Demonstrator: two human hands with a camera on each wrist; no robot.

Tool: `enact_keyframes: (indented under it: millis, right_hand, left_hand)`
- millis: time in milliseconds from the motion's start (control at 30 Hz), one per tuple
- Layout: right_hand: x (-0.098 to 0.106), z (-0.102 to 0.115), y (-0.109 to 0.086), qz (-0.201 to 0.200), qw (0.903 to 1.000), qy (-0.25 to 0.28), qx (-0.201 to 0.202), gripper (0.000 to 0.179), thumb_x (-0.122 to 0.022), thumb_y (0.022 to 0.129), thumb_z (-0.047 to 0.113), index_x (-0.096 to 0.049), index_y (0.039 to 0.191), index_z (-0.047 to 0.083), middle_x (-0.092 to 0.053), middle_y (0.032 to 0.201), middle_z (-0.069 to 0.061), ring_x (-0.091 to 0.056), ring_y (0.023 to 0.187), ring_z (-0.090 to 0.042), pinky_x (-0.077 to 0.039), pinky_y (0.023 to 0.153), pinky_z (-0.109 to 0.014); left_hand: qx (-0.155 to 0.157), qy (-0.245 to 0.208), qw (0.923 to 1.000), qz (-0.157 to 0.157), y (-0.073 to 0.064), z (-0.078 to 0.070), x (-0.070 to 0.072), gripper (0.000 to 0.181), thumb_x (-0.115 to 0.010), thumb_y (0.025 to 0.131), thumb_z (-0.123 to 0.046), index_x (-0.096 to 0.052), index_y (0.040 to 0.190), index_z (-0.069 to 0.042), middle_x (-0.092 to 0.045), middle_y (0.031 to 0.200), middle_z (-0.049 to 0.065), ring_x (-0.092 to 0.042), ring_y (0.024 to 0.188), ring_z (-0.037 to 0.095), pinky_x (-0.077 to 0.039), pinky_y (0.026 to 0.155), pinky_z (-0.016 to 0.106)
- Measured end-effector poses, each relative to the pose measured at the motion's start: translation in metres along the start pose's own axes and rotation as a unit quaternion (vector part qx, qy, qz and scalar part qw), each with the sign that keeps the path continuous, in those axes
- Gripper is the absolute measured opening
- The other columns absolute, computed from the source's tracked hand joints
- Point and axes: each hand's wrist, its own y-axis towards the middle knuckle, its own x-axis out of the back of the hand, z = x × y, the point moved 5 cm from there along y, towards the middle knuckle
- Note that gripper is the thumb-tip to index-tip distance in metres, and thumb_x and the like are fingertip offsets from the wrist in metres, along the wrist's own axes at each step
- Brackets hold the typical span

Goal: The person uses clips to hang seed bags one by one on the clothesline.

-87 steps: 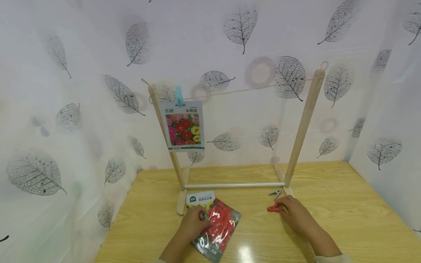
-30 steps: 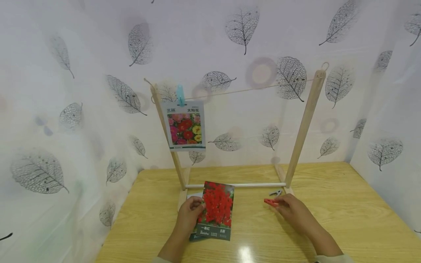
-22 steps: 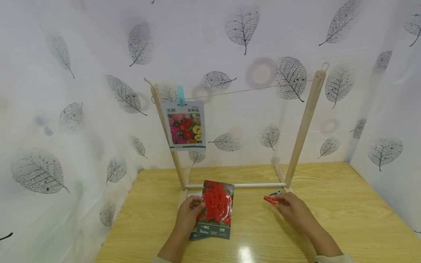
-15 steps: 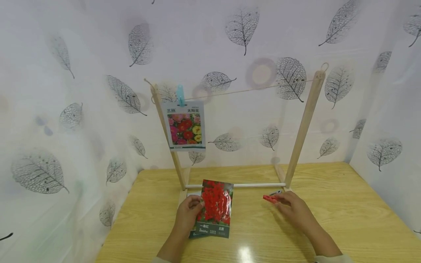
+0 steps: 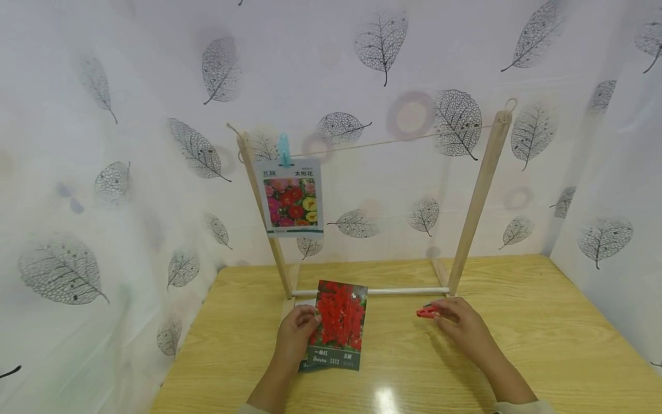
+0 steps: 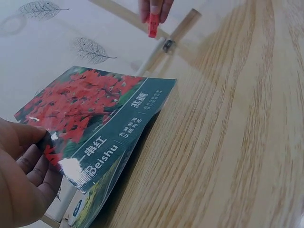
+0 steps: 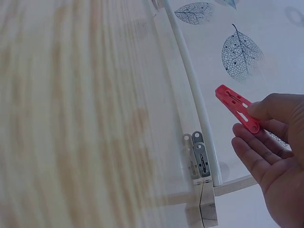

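Note:
My left hand (image 5: 296,336) pinches the left edge of a seed packet (image 5: 339,316) with red flowers and a dark green lower band, lifted off the table. Under it a second seed packet (image 6: 97,199), mostly covered, shows only a corner and lower edge. Between thumb and fingers my right hand (image 5: 465,329) holds a red clothespin (image 7: 237,108) above the table, its tip pointing left. A grey clothespin (image 7: 200,156) lies near the foot of the stand, largely hidden behind the right hand in the head view.
A wooden stand with two posts (image 5: 478,201) and a white crossbar (image 5: 403,291) stands at the back. Along its string (image 5: 383,142) hangs a seed packet (image 5: 291,201) in a blue clothespin (image 5: 283,150) at the left. A leaf-print curtain (image 5: 383,69) surrounds the table (image 5: 538,322).
The left hand has picked up the red-flower packet, turned it upright and raised it slightly. The right hand has lifted the red clothespin a little from where it was near the table.

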Motion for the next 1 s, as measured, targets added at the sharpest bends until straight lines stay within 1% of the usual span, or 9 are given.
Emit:
enact_keyframes:
  millis: [167,333,467,533,600,733,867,1000]
  right_hand:
    - [-0.0018,-0.0017,0.0007,0.001,0.9995,0.028,0.013,0.028,-0.072,0.088,-0.004,-0.069,0.116,0.003,-0.063,0.111,-0.012,-0.068,0.098,-0.007,-0.057,0.085,-0.016]
    - [-0.002,-0.0013,0.001,-0.004,0.9983,0.053,0.026,0.02,-0.07,0.09,-0.004,-0.069,0.109,0.003,-0.065,0.111,-0.013,-0.066,0.099,-0.003,-0.056,0.084,-0.014]
    - [-0.0006,0.0007,0.0006,-0.011,0.9983,0.053,0.021,0.014,-0.07,0.093,0.001,-0.071,0.104,0.01,-0.066,0.113,-0.014,-0.063,0.101,0.001,-0.055,0.084,-0.013]
    - [0.0004,0.0006,0.0006,-0.019,0.9989,0.04,0.017,0.013,-0.07,0.093,0.003,-0.072,0.103,0.011,-0.067,0.115,-0.012,-0.061,0.103,0.005,-0.054,0.084,-0.012]
    - [0.0016,0.0005,0.0003,-0.026,0.9992,0.027,0.015,0.013,-0.07,0.093,0.004,-0.072,0.103,0.011,-0.068,0.116,-0.013,-0.058,0.104,0.01,-0.053,0.084,-0.01]
    - [0.0031,0.0002,0.0002,-0.036,0.9993,0.007,0.011,0.016,-0.069,0.094,0.005,-0.072,0.109,0.009,-0.069,0.117,-0.011,-0.054,0.107,0.015,-0.05,0.086,-0.007]
    - [0.0045,0.0032,0.0004,-0.031,0.9995,0.008,-0.001,0.017,-0.065,0.098,0.01,-0.072,0.113,0.009,-0.069,0.119,-0.01,-0.056,0.106,0.012,-0.052,0.087,-0.01]
    - [0.0061,0.0052,-0.0002,-0.027,0.9992,0.028,-0.004,0.018,-0.063,0.099,0.01,-0.071,0.116,0.007,-0.068,0.12,-0.009,-0.057,0.105,0.011,-0.052,0.088,-0.01]
  left_hand:
    - [-0.002,0.01,0.9999,-0.006,0.0008,0.0008,0.0002,0.023,-0.067,0.095,-0.008,-0.061,0.115,0.002,-0.069,0.095,0.008,-0.063,0.08,0.011,-0.056,0.066,0.023]
    - [0.0,0.021,0.9997,-0.01,0.0012,0.0012,0.0007,0.023,-0.069,0.094,-0.011,-0.063,0.114,-0.001,-0.069,0.096,0.007,-0.063,0.085,0.012,-0.055,0.069,0.021]
    - [-0.003,0.039,0.9992,-0.012,0.0008,0.001,0.0024,0.027,-0.07,0.094,-0.015,-0.066,0.117,-0.002,-0.069,0.103,0.009,-0.062,0.09,0.012,-0.055,0.072,0.02]
    - [-0.004,0.04,0.9991,-0.01,0.0,0.0006,0.0028,0.028,-0.07,0.095,-0.016,-0.066,0.119,-0.002,-0.067,0.107,0.01,-0.063,0.093,0.012,-0.056,0.073,0.019]
    - [-0.001,0.037,0.9993,-0.008,-0.001,-0.0007,0.0029,0.03,-0.069,0.096,-0.016,-0.065,0.122,-0.002,-0.066,0.11,0.01,-0.063,0.094,0.012,-0.056,0.074,0.019]
    - [0.003,0.018,0.9998,-0.007,-0.003,-0.0054,0.0025,0.03,-0.067,0.096,-0.013,-0.064,0.123,0.0,-0.065,0.11,0.011,-0.064,0.091,0.012,-0.058,0.074,0.02]
    - [0.001,0.026,0.9996,-0.012,-0.0036,-0.0075,0.0033,0.03,-0.068,0.096,-0.013,-0.064,0.122,0.0,-0.066,0.11,0.011,-0.064,0.092,0.011,-0.057,0.075,0.02]
    - [-0.001,0.039,0.9991,-0.014,-0.0037,-0.0072,0.0039,0.029,-0.069,0.095,-0.017,-0.065,0.121,-0.002,-0.066,0.111,0.011,-0.062,0.094,0.012,-0.055,0.076,0.019]
